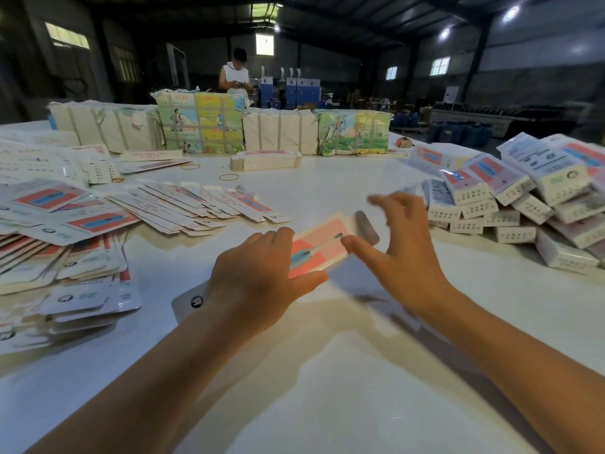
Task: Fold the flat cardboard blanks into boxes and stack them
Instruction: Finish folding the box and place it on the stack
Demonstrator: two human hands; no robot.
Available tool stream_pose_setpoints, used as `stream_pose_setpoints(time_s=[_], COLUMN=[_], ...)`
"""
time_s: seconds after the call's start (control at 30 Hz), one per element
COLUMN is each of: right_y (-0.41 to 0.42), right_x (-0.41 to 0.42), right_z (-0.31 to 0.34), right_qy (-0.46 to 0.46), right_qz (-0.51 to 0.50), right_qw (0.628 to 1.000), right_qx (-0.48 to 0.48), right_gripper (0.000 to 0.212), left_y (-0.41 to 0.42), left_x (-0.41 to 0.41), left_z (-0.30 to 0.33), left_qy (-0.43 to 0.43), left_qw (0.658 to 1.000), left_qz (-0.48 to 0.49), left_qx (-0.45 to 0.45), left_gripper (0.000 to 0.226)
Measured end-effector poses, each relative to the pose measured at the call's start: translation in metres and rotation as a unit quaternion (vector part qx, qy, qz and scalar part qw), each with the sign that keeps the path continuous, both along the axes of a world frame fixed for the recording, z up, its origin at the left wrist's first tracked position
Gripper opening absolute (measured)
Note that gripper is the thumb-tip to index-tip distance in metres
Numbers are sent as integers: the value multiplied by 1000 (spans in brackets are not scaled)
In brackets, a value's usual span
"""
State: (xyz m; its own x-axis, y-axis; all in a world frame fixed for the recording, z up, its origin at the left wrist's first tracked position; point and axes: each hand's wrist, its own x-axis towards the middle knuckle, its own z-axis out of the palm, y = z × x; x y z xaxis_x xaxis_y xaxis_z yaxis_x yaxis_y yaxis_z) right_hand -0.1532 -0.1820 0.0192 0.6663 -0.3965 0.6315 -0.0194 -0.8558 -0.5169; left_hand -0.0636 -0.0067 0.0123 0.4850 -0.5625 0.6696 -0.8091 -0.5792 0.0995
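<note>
Left grip holds box on bench; right grip beside box's right end. Flat blanks left of grips, folded-box pile right, bundles behind.

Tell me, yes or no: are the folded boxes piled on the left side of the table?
No: the folded boxes are heaped on the right side of the table, while flat blanks lie spread on the left.

— Big, dark hall with a metal roof. Small bright windows high up.

— Round lamps glowing above. Wide white table in front. Blue machines far back.
</note>
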Motion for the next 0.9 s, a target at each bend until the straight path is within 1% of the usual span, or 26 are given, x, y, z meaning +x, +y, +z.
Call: stream_pose_setpoints(time_s=[0.03,0.07,0.1,0.13,0.17,0.2,0.23,0.27,0.3,0.33,0.37,0.4,0.43,0.47,0.5,0.53,0.57,0.63,0.67,0.7,0.77,0.9], right_y=[-2,-1,1,2,2,4,5,7,10,14,18,24,29,31,32,32,31,29,26,24,21,21], right_x=[1,2,3,4,5,6,6,5,4,3,3,1,1,0,1,1,0,-1,-2,-2,-2,-2], right_z=[1,2,3,5,6,6,6,4,2,-1,-4,-5,-7,-8,-9,-8,-8,-2,0,1,4,9], right_qy=[-5,6,23,36,36,29,27,24,19,17,20,23,19,15,15,12,3,-24,-33,-35,-35,-64], right_qz=[0,26,82,160,218,241,236,214,179,136,97,72,62,61,63,72,92,153,180,203,225,230], right_qw=[998,987,953,888,814,778,786,829,894,950,982,994,997,998,997,995,988,950,928,914,901,894], right_qx=[57,161,292,429,537,580,570,516,410,279,161,84,47,33,37,66,123,271,323,351,369,379], right_gripper=[75,89,93,84,66,46,26,10,6,13,18,21,20,19,18,18,22,36,43,47,50,52], left_y=[1,1,1,1,0,0,-1,-1,-2,-3,-5,-7,-10,-11,-12,-12,-11,-9,-8,-7,-4,-1], left_x=[2,3,3,3,2,0,-1,-3,-6,-9,-11,-13,-16,-18,-20,-21,-22,-20,-19,-16,-13,-10], left_z=[0,-1,-1,-2,-2,-3,-3,-2,0,0,0,0,0,0,1,0,0,0,0,0,0,2], left_qy=[26,42,52,50,39,26,14,3,-12,-38,-67,-91,-105,-110,-111,-108,-101,-85,-83,-85,-89,-75], left_qw=[1000,999,998,998,999,999,999,1000,1000,999,998,996,994,994,994,994,995,996,996,996,996,997], left_qz=[15,18,16,13,10,7,3,-4,-13,-20,-21,-15,-5,8,18,23,24,21,16,10,-7,-30], left_qx=[4,7,11,19,28,34,33,27,26,20,5,-10,-17,-13,-6,3,9,12,12,11,1,-11], left_gripper=[55,56,57,58,59,60,62,63,63,62,59,56,53,52,53,54,56,59,60,60,61,64])
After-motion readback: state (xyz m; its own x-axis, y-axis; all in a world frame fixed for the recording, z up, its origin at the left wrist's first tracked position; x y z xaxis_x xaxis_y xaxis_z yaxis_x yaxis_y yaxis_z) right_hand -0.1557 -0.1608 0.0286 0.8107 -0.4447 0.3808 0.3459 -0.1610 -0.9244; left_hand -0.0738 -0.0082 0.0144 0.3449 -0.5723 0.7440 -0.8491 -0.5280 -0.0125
